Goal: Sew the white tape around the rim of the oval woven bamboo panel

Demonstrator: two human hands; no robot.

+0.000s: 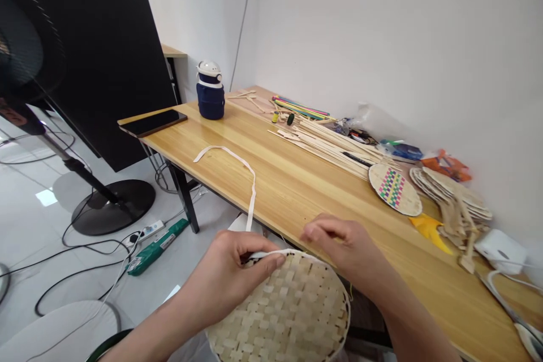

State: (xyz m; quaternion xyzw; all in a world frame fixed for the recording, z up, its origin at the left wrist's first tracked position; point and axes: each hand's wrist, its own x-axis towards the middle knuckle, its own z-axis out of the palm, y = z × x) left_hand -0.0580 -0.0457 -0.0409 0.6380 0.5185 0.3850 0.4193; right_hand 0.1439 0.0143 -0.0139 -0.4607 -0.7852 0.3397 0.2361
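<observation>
A round woven bamboo panel (pixel 292 305) is held low in front of me, tilted up near the table edge. My left hand (pixel 235 271) pinches its top rim between thumb and fingers, together with a white fabric strip (pixel 253 192) folded along that rim. The strip's loose end curves away over the table top. Just above the rim at right, my right hand (pixel 350 246) is closed with thumb and fingers together. Whatever it may hold is too small to make out. A thin yellowish thread shows by the panel's right edge.
On the wooden table (pixel 271 164) lie bamboo strips (pixel 331 144), a colour-patterned woven fan (pixel 394 189), stacked woven discs (pixel 458 195), thread spools and a phone (pixel 155 123). A blue jug (pixel 210 93) stands at the back. A floor fan (pixel 112 201) and cables are on the left.
</observation>
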